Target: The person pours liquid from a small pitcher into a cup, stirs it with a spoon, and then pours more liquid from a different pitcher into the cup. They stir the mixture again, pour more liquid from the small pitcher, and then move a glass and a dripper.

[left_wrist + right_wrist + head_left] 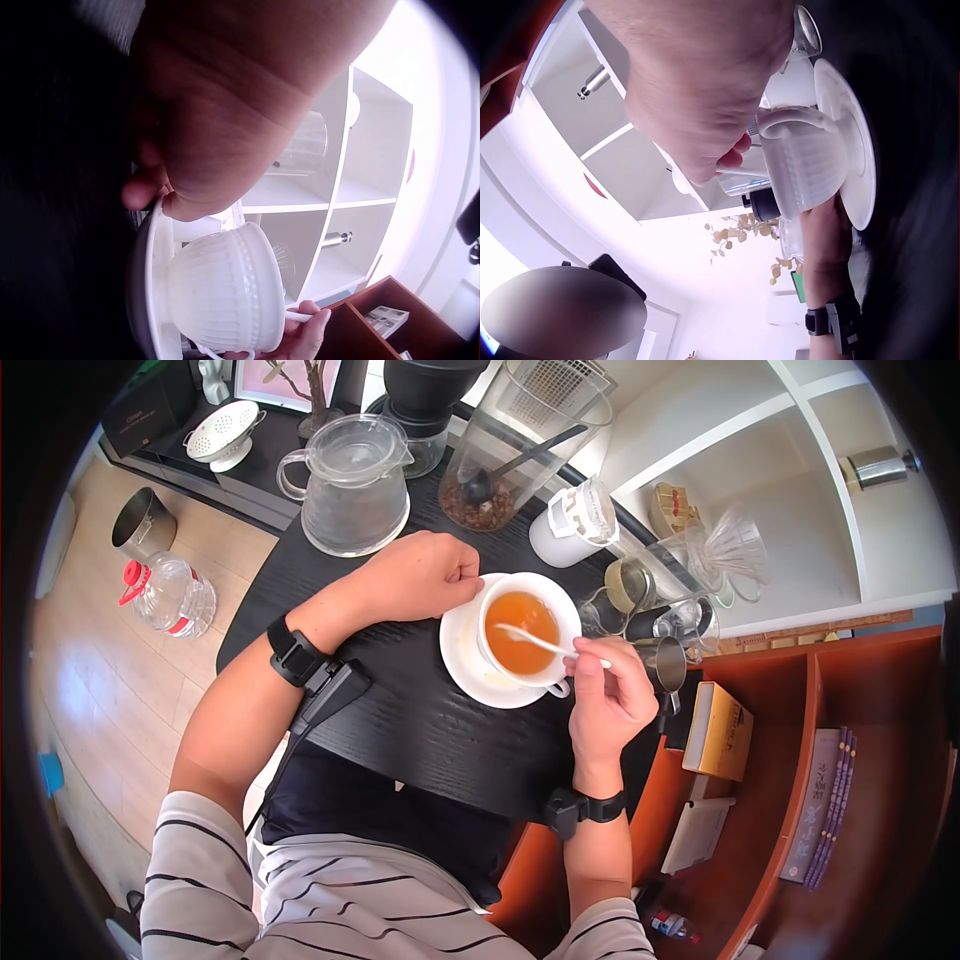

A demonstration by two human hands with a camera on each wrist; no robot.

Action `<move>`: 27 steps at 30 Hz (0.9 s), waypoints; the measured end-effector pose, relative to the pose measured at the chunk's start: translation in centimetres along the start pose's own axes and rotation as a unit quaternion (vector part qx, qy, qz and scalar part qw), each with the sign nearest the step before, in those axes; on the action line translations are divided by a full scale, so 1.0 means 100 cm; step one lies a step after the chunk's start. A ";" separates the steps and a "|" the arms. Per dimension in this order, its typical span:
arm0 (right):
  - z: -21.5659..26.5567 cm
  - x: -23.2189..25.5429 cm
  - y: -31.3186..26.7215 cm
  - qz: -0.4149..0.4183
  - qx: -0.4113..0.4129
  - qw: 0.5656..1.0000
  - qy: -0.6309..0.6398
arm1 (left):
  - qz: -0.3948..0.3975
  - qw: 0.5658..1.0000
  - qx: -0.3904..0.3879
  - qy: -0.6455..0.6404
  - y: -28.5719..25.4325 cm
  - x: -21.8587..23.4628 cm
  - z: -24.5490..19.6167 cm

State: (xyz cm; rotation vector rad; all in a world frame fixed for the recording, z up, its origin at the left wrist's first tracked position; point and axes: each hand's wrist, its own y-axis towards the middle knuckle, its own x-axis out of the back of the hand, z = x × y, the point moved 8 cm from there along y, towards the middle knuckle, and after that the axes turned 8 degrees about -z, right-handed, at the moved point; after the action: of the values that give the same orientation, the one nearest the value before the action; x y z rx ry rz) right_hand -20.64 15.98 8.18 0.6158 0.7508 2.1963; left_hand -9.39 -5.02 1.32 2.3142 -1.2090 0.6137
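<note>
A white cup [567, 622] of amber liquid stands on a white saucer [462, 657] on the black table. My right hand [612, 700] pinches the handle of a white spoon [540, 643], whose other end dips into the liquid. At the saucer's left rim, my left hand [425, 577] grips the edge between thumb and curled fingers. The left wrist view shows the ribbed side of the cup [225, 289] and the thumb on the saucer [142, 300]. In the right wrist view the cup [802, 165] is beside my right hand [705, 97].
Behind the cup stand a glass pitcher [352, 490], a tall glass container [480, 510] with brown bits and a black scoop, and a white canister [570, 530]. Glassware and a metal cup [662, 663] are at the right. A wooden shelf [760, 670] borders the table's right side.
</note>
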 end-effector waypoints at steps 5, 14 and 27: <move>-0.006 0.008 0.002 -0.071 -0.019 0.996 -0.052 | 0.002 1.000 0.003 -0.002 0.000 0.000 0.000; -0.004 0.011 -0.001 -0.057 -0.021 0.998 -0.003 | 0.004 1.000 0.007 0.003 0.000 0.000 0.000; -0.005 0.011 0.002 -0.081 0.004 0.995 -0.059 | 0.001 1.000 0.004 0.004 0.000 0.001 -0.001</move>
State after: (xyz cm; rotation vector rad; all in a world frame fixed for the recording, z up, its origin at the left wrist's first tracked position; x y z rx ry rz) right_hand -21.71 16.55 8.18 0.6596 0.7214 1.9920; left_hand -9.37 -5.04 1.42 2.3150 -1.2075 0.6290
